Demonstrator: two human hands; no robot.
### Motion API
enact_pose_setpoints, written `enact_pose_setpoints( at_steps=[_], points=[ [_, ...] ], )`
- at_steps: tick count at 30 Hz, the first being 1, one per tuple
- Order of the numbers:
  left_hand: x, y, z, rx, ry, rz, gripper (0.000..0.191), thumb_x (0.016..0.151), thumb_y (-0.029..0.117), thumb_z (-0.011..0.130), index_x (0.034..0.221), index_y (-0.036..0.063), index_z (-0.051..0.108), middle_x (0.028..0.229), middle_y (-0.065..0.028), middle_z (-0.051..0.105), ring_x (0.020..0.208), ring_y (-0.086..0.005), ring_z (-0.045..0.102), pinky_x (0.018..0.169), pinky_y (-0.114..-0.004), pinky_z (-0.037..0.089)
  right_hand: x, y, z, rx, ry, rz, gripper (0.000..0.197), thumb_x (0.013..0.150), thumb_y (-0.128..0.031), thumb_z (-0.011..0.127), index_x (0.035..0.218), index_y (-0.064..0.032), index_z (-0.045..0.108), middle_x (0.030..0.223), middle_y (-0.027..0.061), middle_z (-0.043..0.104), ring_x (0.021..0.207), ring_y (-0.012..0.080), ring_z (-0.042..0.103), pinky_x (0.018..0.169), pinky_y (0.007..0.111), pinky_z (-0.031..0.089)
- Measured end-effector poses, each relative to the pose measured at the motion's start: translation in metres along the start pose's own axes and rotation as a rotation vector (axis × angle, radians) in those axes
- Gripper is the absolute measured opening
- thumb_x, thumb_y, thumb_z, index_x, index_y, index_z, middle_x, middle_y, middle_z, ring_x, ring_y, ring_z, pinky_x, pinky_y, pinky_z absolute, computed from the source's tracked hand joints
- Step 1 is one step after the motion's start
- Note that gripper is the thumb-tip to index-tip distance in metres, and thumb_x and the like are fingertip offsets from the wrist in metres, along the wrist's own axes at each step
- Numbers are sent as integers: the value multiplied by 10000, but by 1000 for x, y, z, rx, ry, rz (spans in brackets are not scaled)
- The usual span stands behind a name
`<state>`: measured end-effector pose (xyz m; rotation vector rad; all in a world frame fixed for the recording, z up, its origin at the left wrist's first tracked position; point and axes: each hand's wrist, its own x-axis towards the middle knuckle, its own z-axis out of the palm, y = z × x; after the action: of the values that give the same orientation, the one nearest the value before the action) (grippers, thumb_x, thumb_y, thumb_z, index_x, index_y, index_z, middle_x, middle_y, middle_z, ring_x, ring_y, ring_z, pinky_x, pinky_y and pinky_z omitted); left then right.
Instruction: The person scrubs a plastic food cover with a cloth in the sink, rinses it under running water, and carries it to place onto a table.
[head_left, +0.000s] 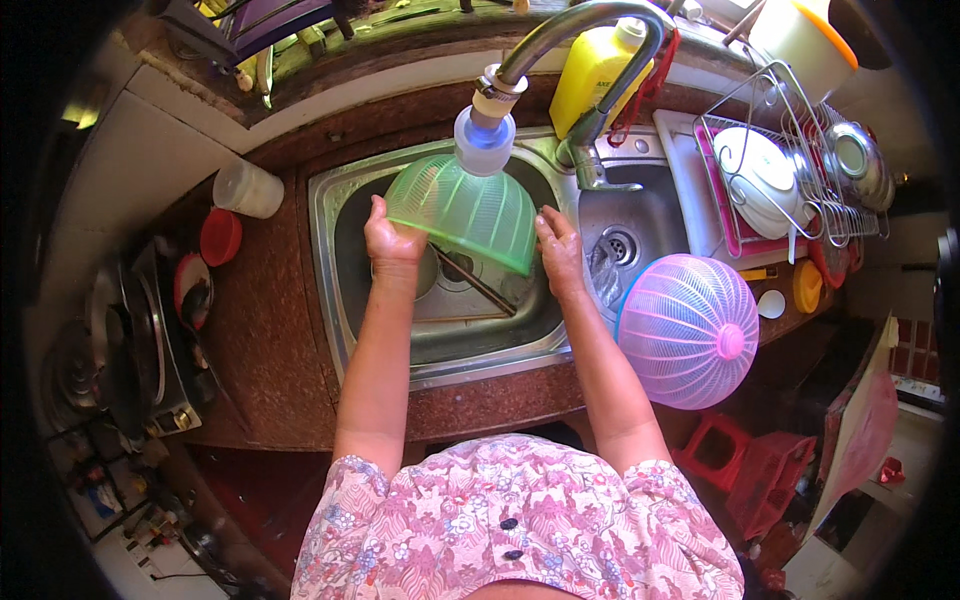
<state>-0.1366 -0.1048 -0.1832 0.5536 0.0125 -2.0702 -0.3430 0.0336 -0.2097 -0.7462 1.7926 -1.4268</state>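
A translucent green plastic mesh dome (465, 210), perhaps a food cover or basket, is held tilted above the left sink basin (442, 360). My left hand (397, 236) grips its left rim, thumb up along the outside. At the right rim, the fingers of my right hand (560, 247) hold the edge. The white faucet nozzle (484, 142) hangs directly over the dome and hides part of its top. Beneath, a thin brown stick (476, 281) lies slanted in the basin, near a round object partly hidden by my left hand.
A pink mesh dome (682, 330) sits by the right basin's front edge, beside my right forearm. Crumpled clear plastic (604, 270) lies near that basin's drain. A yellow jug (592, 75) stands behind the faucet. Dish rack (787, 172) at right; gas stove (161, 337) at left.
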Motion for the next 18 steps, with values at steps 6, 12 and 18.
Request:
enact_pose_setpoints(
  at_steps=[6,12,18],
  points=[
    [-6,-31,35,-293,144,99,570,996,396,235,1300,-56,402,1330,-234,455,1236,-378,432,1049,-495,330,5,-19,0,19,123,-146,422,895,-205,576,1194,88,526,1134,241,595,1022,292,597,881,343,458],
    [-16,-76,60,-141,-23,73,469,997,363,266,1338,63,388,1379,-155,430,1306,-344,358,1100,-501,253,-5,-21,-5,-20,141,-114,441,889,-211,592,1211,81,516,1115,221,605,1012,270,592,875,338,457],
    [-31,-15,37,-360,-259,47,474,996,348,253,1339,51,392,1402,-176,397,1322,-400,311,1094,-562,233,-10,-52,-25,146,125,-4,311,855,-105,628,1126,29,557,910,53,599,768,107,567,631,236,481]
  ],
)
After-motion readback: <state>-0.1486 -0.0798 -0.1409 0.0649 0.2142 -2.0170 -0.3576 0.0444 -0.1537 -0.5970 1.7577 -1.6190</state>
